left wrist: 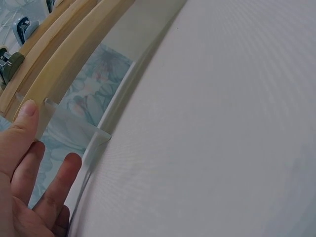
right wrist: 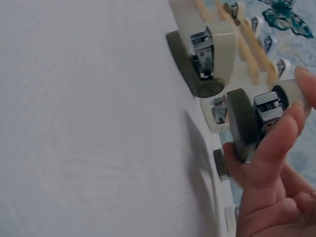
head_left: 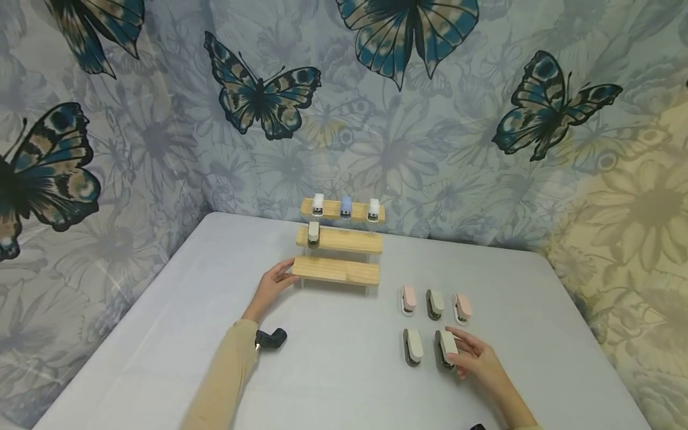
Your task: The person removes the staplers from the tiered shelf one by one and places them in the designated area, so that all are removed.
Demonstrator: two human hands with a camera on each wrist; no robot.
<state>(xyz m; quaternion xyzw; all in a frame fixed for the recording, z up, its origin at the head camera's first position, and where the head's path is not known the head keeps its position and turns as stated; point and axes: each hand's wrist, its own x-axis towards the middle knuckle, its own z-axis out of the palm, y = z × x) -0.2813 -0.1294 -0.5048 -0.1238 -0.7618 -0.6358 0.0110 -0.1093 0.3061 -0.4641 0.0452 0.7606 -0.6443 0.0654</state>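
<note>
My right hand [head_left: 477, 358] pinches a cream-and-dark-green stapler [right wrist: 244, 121] between thumb and fingers; in the right wrist view it is raised off the table, its metal front showing. Just left of it stands another cream stapler [head_left: 413, 346]. Behind these are a pink stapler [head_left: 408, 300], a pale green stapler [head_left: 435, 304] and a second pink stapler [head_left: 463, 307]. My left hand [head_left: 271, 286] grips the left end of the bottom step of a wooden tiered stand [head_left: 335, 270], thumb on the board's front edge [left wrist: 64, 64].
On the stand's top step sit a white stapler [head_left: 318, 204], a blue stapler [head_left: 346, 207] and another white stapler [head_left: 373, 209]. A cream stapler [head_left: 314, 234] is at the left of the middle step. Butterfly-patterned cloth [head_left: 398, 155] hangs behind the white table [head_left: 322, 370].
</note>
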